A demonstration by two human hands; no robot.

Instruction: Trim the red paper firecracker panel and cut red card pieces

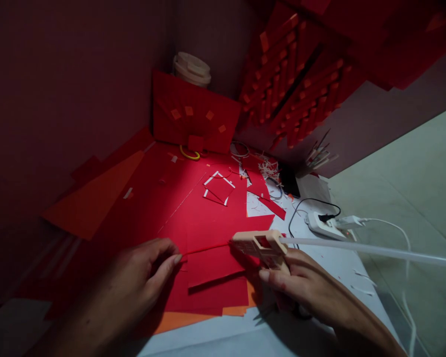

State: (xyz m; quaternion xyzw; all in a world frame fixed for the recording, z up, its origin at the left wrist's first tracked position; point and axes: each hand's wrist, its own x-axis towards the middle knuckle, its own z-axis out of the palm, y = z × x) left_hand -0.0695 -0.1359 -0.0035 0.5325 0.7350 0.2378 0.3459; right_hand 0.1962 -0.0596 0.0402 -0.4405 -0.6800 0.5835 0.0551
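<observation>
Between my left thumb and fingers, my left hand (148,275) pinches one end of a thin red strip (206,248). The strip runs right across a red paper sheet (215,267), and its far end meets the nozzle of a cream hot glue gun (260,244). My right hand (301,282) is wrapped round the gun's handle. A long translucent glue stick (357,246) sticks out of the gun's back toward the right. Whether the strip touches the nozzle, I cannot tell.
Behind lie a small white-edged square (219,188), a yellow ring (189,153) and paper scraps (269,168). An upright red board (196,111) leans at the back. At right sit a power strip (325,225) with cables and a brush holder (312,166). Orange paper (96,198) lies left.
</observation>
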